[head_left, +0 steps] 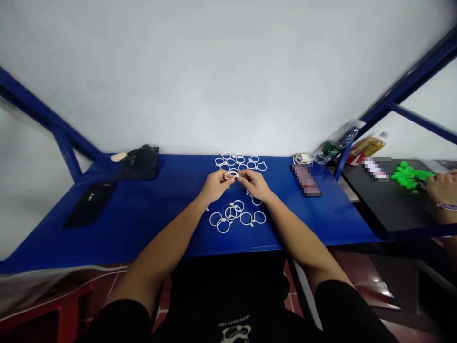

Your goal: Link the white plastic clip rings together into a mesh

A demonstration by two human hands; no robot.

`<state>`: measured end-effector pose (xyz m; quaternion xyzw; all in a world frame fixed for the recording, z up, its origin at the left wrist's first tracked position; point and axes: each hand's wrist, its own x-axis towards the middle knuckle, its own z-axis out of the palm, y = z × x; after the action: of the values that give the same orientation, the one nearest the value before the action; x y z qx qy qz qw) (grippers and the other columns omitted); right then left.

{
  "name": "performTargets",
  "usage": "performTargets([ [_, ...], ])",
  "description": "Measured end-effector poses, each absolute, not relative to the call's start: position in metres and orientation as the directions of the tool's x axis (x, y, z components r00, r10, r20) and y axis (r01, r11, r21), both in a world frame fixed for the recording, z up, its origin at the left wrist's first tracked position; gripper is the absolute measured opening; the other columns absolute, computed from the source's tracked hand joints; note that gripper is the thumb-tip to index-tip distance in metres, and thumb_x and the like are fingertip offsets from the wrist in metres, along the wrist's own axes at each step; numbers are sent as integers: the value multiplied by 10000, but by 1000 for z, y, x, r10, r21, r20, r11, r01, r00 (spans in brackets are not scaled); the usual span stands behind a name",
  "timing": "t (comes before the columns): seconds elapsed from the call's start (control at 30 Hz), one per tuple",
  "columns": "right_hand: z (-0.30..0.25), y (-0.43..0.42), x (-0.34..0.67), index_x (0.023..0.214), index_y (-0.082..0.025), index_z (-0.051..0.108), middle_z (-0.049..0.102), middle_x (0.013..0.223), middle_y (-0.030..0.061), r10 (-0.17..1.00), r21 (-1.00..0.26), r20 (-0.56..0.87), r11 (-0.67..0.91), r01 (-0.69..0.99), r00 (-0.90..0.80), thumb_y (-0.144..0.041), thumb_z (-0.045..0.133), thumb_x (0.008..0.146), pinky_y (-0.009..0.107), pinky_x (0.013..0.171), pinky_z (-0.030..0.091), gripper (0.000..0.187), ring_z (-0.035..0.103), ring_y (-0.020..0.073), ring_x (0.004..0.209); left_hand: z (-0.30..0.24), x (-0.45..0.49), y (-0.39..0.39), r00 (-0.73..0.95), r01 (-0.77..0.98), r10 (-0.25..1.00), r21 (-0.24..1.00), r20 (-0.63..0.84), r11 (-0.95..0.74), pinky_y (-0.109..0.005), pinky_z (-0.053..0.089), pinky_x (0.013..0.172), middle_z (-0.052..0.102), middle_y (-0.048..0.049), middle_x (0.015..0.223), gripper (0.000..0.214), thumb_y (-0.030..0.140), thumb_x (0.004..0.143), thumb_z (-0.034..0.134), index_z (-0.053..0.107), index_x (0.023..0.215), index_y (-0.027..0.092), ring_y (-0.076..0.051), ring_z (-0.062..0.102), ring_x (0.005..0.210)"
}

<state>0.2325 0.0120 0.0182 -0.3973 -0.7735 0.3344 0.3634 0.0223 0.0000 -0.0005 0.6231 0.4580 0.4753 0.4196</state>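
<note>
My left hand point(213, 186) and my right hand point(255, 185) meet over the middle of the blue table point(160, 209). Together they pinch one white plastic ring point(232, 175), each hand closed on one side of it. Behind the hands, near the wall, lies a pile of several white rings point(240, 162). In front of the hands, closer to me, a second group of several white rings point(237, 215) lies flat on the table.
A dark phone point(90, 203) and a black bundle point(140, 162) lie at the left. At the right are a coiled white cable point(303, 157), a flat device point(306, 180) and two bottles point(337, 142). Another person's hand point(442, 186) works green parts point(409, 176) on a black table.
</note>
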Motion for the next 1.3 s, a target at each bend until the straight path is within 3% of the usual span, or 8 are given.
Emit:
performTargets([
  [0.17,23,8,232,1092,-206,666,709,845,28,869,-837,302,439,327,-393,-499,578,1015,282,619,476,315,603,158,643,8,21,-9,264,378,933,864,245,-333,-262,494,628,711,4,717,270,453,921,723,694,889,187,-145,651,638],
  [0.3,24,6,231,1088,-219,635,731,873,36,842,-821,317,474,317,-437,-475,572,1014,292,662,495,274,630,169,692,16,20,-13,352,428,897,807,266,-407,-283,520,711,741,-21,707,401,463,1065,510,709,848,190,-168,708,681],
  [0.43,23,6,231,1097,-226,631,720,882,36,835,-823,313,477,309,-453,-457,550,1018,295,676,497,257,625,172,707,16,19,-12,359,428,896,806,263,-408,-292,534,746,758,-27,716,454,494,1097,444,720,894,196,-181,732,703],
  [0.8,25,7,230,927,-223,574,677,769,4,824,-862,280,442,247,-493,-253,507,912,285,681,513,75,637,166,690,12,20,-13,446,456,863,769,239,-448,-286,530,730,772,-28,742,457,474,1108,431,710,874,199,-179,747,719],
  [1.0,23,10,231,831,-216,590,679,716,9,829,-916,188,341,210,-527,-197,482,824,273,627,507,110,635,166,645,11,23,-16,479,484,850,743,218,-463,-297,538,742,779,-30,778,418,453,1103,450,732,915,208,-189,750,749],
  [1.17,30,24,254,1031,-195,724,757,902,41,880,-801,370,465,377,-298,-252,540,891,308,745,542,238,670,183,762,20,18,-13,334,595,881,650,334,-472,-339,555,895,797,-57,1074,272,408,1046,604,736,1193,221,-202,738,917],
  [1.23,32,33,270,1087,-191,754,772,963,64,875,-706,450,472,529,-179,-263,565,906,332,791,545,271,673,201,805,21,12,-9,272,665,892,600,361,-446,-355,550,926,781,-69,1116,262,379,1021,650,737,1211,221,-212,726,951],
  [1.3,32,41,284,1107,-176,774,779,1014,93,869,-600,453,462,654,-199,-213,575,888,353,845,545,299,681,221,853,22,5,-5,228,742,911,545,344,-391,-364,546,914,769,-75,1081,233,374,1013,664,756,1164,221,-233,717,977],
])
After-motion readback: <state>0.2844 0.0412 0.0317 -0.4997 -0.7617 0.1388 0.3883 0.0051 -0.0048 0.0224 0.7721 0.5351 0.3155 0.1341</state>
